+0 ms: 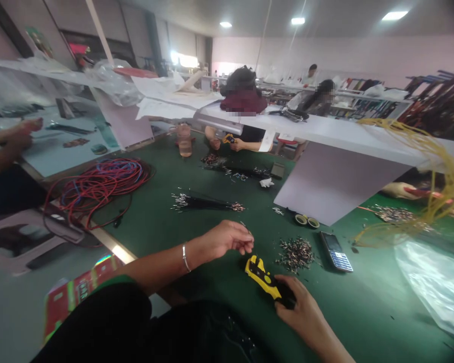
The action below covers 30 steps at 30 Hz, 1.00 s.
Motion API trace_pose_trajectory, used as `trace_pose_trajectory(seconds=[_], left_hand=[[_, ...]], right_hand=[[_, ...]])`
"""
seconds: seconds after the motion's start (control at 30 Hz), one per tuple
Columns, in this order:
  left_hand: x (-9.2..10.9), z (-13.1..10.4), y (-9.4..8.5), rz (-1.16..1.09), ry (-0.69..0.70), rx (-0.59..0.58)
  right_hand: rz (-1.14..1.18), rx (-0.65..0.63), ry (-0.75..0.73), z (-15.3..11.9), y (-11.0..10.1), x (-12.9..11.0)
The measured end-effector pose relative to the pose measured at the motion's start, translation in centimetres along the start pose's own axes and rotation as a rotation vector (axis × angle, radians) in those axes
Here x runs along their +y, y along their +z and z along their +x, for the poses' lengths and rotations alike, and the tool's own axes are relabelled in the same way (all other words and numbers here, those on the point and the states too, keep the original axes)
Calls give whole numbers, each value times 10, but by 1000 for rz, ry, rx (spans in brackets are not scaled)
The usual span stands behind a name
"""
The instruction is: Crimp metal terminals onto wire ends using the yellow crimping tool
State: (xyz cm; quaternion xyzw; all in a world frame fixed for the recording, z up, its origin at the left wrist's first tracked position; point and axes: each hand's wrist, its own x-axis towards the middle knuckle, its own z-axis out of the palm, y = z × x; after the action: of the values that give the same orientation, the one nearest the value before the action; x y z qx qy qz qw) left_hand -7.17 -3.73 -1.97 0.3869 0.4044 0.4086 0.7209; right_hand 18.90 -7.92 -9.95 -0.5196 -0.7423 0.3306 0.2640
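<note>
My left hand [234, 239], with a bracelet at the wrist, is closed over the green table [212, 282]; a thin dark piece, too small to make out, shows at its fingertips. My right hand [297, 302] is wrapped round the dark handle end of a yellow and black hand tool [263, 279], whose head points toward my left hand. Just beyond the tool is a pile of small metal-ended pieces [295, 254]. Farther forward lies a bundle of black wires [208, 203] with bare or metal tips.
A mobile phone [335, 252] and two tape rings [306, 221] lie right of centre. Red and blue wire coils [106, 184] are at left. A white panel [336, 181] stands upright ahead. Clear plastic [431, 282] lies at right. Other people's hands work across and at both sides.
</note>
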Motion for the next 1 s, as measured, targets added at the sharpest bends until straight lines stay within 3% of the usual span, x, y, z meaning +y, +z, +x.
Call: trace_pose_trajectory(seconds=[0.1,0.2,0.33,0.5,0.67,0.8,1.0], left_hand=[[7,6,5,-19,11,10],[16,11,10,-25,39,11],[27,17,19,-22,48,7],[27,32,29,-32,92,-8],[20,45,35,-31,105,-20],[22,50,41,-28,121,-15],[28,53,48,8,162,12]], right_hand=[[365,-62,165,-3,-8,-2],[631,53,251,-11,-14,-3],[757,150,276,-16,-17,2],[752,122,199,-14,-12,10],[635,137,181,-17,-7,2],[505,64,143,-19,-8,-3],[460,109,205,-19,-8,-6]])
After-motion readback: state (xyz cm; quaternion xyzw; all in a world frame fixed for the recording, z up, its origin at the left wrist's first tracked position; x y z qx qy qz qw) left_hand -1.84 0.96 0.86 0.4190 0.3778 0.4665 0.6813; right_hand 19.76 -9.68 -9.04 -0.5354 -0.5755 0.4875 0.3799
